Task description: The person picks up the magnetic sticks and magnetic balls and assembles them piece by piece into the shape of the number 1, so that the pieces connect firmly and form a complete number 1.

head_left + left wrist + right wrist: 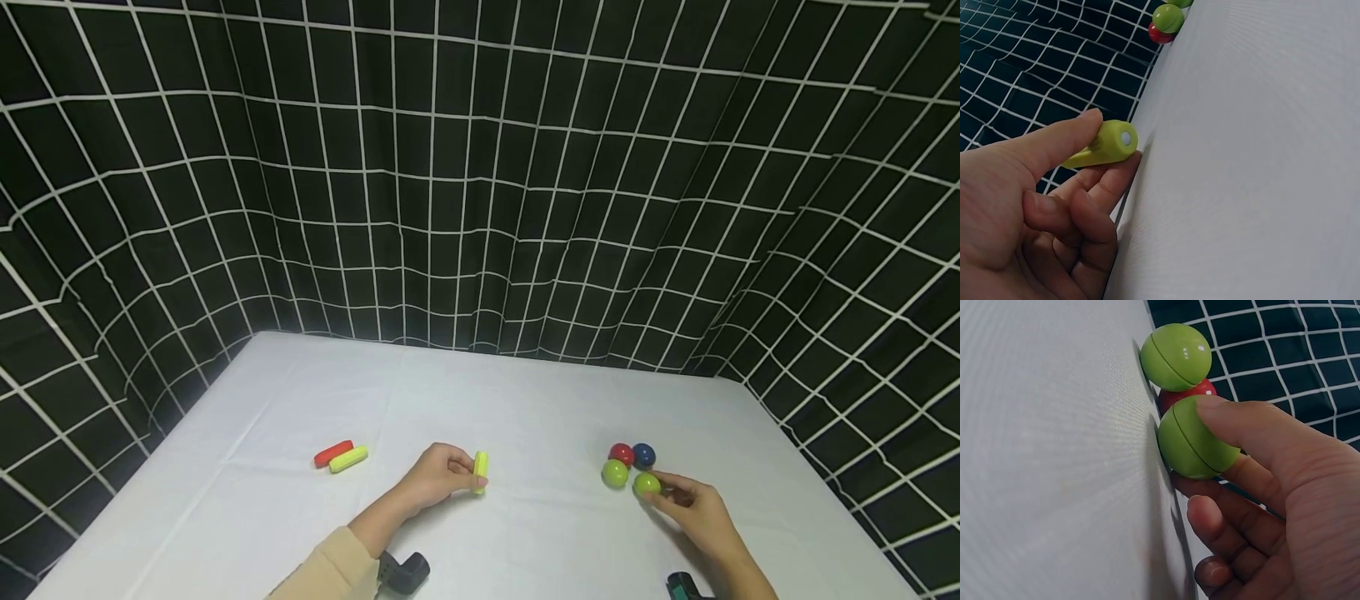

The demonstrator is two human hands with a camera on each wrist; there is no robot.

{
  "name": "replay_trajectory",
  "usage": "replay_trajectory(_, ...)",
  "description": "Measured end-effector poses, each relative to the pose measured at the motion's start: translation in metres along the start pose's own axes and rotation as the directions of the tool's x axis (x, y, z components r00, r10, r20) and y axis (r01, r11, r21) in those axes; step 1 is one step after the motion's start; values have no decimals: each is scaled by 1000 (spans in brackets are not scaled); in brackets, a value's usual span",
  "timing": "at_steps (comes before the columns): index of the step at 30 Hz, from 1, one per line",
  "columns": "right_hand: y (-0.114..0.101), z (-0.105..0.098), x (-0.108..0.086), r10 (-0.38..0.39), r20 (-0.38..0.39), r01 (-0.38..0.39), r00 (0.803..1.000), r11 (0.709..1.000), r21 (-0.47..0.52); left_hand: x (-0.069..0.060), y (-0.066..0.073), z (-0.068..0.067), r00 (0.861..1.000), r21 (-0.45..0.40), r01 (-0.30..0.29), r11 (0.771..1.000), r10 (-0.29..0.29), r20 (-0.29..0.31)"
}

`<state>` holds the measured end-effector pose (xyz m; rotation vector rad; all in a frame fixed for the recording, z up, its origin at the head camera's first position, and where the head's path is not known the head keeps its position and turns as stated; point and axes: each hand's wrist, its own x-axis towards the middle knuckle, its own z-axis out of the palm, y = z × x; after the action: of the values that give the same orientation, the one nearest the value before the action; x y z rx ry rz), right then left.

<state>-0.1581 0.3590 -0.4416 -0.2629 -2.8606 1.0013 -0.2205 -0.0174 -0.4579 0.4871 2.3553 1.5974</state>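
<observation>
My left hand [441, 477] pinches a short yellow rod [481, 472] between thumb and fingers. In the left wrist view that rod [1113, 142] shows a round pale disc in its end. Over to the right, my right hand [699, 510] grips a green ball [647, 484] with thumb and fingertips, low over the white table. Close beside it are a second green ball [615, 473], a red ball [621, 454] and a blue ball [643, 455]. The right wrist view shows a seam round the held green ball [1194, 440]; the red ball [1188, 395] is partly hidden behind it.
A red rod [333, 453] and another yellow rod [348, 459] lie side by side at the left of the white table [540, 400]. Dark cloth with a white grid [465, 183] surrounds the back and sides. Black wrist devices [405, 573] show near both wrists.
</observation>
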Motion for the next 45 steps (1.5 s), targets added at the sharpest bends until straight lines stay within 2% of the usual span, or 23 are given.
replay_trajectory(11, 0, -6, 2, 42, 15, -42, 999, 999, -5, 1, -1, 2, 1000, -4, 12, 1000, -12, -25)
replay_trajectory(20, -9, -13, 6, 9, -46, -7, 999, 999, 33, 1, -1, 1, 1000, -2, 6, 1000, -6, -30)
replay_trajectory(25, -20, -15, 9, -26, -71, 29, 997, 999, 46, 2, -2, 0, 999, -2, 8, 1000, -8, -34)
replay_trajectory(33, -46, -5, 14, -104, -76, 112, 992, 988, 108, 2, -3, 1, 999, 0, -1, 1000, 1, -33)
replay_trajectory(45, -85, 21, 27, -124, -22, 126, 992, 976, 178, 2, -2, 1, 999, 19, 14, 1000, -14, -38)
